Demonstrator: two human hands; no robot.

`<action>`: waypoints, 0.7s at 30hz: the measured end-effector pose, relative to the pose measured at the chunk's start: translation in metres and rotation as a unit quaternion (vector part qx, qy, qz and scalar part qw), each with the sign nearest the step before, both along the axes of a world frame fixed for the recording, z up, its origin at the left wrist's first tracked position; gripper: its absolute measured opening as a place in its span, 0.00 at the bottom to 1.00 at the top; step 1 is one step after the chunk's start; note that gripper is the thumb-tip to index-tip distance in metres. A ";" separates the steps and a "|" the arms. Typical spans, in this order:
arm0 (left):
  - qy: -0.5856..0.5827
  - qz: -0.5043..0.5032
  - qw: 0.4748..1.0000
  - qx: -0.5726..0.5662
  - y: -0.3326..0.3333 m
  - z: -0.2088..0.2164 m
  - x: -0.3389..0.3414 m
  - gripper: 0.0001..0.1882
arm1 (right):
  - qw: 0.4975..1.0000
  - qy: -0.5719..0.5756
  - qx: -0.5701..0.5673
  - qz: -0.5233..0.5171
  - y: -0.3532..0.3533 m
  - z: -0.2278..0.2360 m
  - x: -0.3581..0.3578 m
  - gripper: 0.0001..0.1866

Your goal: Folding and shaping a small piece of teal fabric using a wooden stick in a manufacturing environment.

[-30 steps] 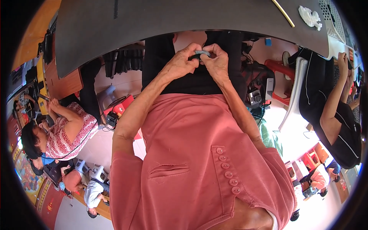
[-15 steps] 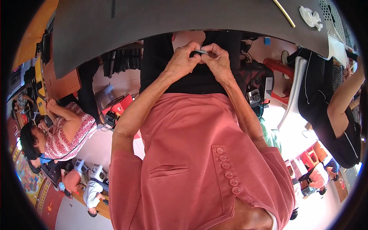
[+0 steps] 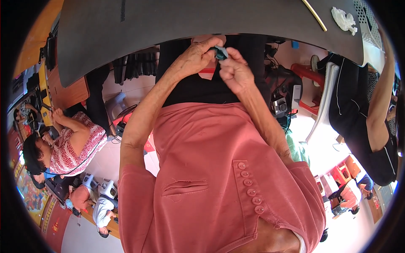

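Just below the table's near edge, above my lap, both hands are close together around a small dark green and pale grey piece (image 3: 220,53) that looks soft; its kind is not plain. My left hand (image 3: 203,54) pinches its left side between thumb and fingers. At its right side my right hand (image 3: 236,71) has curled fingers, slightly blurred, touching or nearly touching the pale edge. Whether those fingers grip it is hard to see.
The dark table (image 3: 168,21) spans the far side. On it lie a thin yellowish strip (image 3: 315,16), crumpled white plastic (image 3: 344,20) and a perforated light tray (image 3: 368,29). People sit at left and right. A red stool (image 3: 301,71) stands under the table.
My right hand has dropped lower and turned, its fingers curling. The small piece has tilted, showing more green and grey. My left hand has moved slightly up.
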State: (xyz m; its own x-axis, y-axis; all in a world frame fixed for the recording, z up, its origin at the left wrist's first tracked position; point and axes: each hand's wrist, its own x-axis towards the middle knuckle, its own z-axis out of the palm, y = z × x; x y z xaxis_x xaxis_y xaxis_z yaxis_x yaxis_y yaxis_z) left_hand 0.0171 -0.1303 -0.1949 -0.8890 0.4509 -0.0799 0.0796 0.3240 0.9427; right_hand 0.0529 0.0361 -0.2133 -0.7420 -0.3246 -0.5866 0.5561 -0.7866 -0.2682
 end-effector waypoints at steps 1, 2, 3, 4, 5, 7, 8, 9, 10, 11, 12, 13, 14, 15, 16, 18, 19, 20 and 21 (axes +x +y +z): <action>0.000 0.000 1.000 -0.001 -0.002 0.001 -0.002 0.14 | 0.996 -0.002 -0.090 0.022 -0.001 -0.005 0.003 0.17; -0.002 -0.034 0.999 -0.010 -0.003 0.001 -0.003 0.15 | 0.990 0.014 -0.137 0.034 0.002 -0.009 0.004 0.17; -0.003 -0.067 0.998 -0.019 -0.005 0.002 -0.005 0.16 | 0.982 0.030 -0.183 0.045 0.008 -0.013 0.004 0.18; -0.004 -0.067 0.998 -0.021 -0.011 0.004 -0.007 0.16 | 0.981 0.030 -0.185 0.045 0.010 -0.010 0.001 0.18; -0.023 -0.051 0.998 -0.035 -0.014 0.006 -0.007 0.15 | 0.981 0.049 -0.175 0.060 0.013 -0.001 -0.002 0.17; -0.041 -0.036 0.997 -0.048 -0.014 0.006 -0.005 0.14 | 0.981 0.071 -0.164 0.074 0.010 0.013 -0.004 0.16; -0.032 -0.029 0.997 -0.066 -0.012 0.005 0.000 0.14 | 0.977 0.149 0.116 0.101 -0.003 0.019 -0.001 0.14; -0.022 -0.023 0.996 -0.084 -0.010 0.004 0.005 0.13 | 0.889 0.213 0.387 0.119 -0.010 0.023 0.000 0.13; -0.040 0.006 0.995 -0.089 -0.008 0.005 0.008 0.11 | 0.916 0.167 0.348 0.109 -0.011 0.018 0.002 0.12; -0.039 0.005 0.995 -0.089 -0.006 0.004 0.008 0.11 | 0.916 0.168 0.348 0.108 -0.010 0.013 0.001 0.12; -0.044 0.014 0.994 -0.101 -0.004 0.004 0.007 0.11 | 0.927 0.153 0.334 0.078 -0.010 0.009 0.000 0.11; -0.052 0.024 0.992 -0.113 -0.002 0.004 0.009 0.11 | 0.937 0.137 0.318 0.050 -0.010 0.006 0.002 0.10; -0.053 0.023 0.992 -0.113 -0.001 0.004 0.011 0.11 | 0.937 0.135 0.318 0.050 -0.012 0.001 0.006 0.10; -0.048 0.033 0.993 -0.101 0.001 0.005 0.012 0.10 | 0.896 0.191 0.400 0.029 -0.016 -0.003 0.010 0.09; -0.042 0.045 0.994 -0.088 0.002 0.006 0.013 0.10 | 0.843 0.247 0.478 0.009 -0.019 -0.002 0.010 0.09; -0.031 0.056 0.995 -0.083 0.007 0.006 0.016 0.10 | 0.817 0.269 0.509 0.009 -0.016 0.003 0.011 0.09; -0.019 0.065 0.995 -0.077 0.009 0.006 0.017 0.11 | 0.789 0.291 0.540 0.008 -0.015 0.006 0.011 0.09; -0.019 0.065 0.995 -0.077 0.009 0.006 0.016 0.11 | 0.789 0.292 0.540 0.008 -0.012 0.005 0.010 0.09; -0.039 0.050 0.995 -0.083 0.007 0.005 0.014 0.11 | 0.899 0.228 0.375 -0.007 -0.009 0.002 0.008 0.09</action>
State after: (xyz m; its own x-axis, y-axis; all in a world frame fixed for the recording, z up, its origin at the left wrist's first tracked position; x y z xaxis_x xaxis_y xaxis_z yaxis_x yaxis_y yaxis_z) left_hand 0.0312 -0.1233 -0.1897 -0.9170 0.3350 -0.2166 -0.0327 0.4782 0.8777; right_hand 0.0605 0.0268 -0.2115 -0.9614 0.0474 -0.2711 0.2457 -0.2958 -0.9231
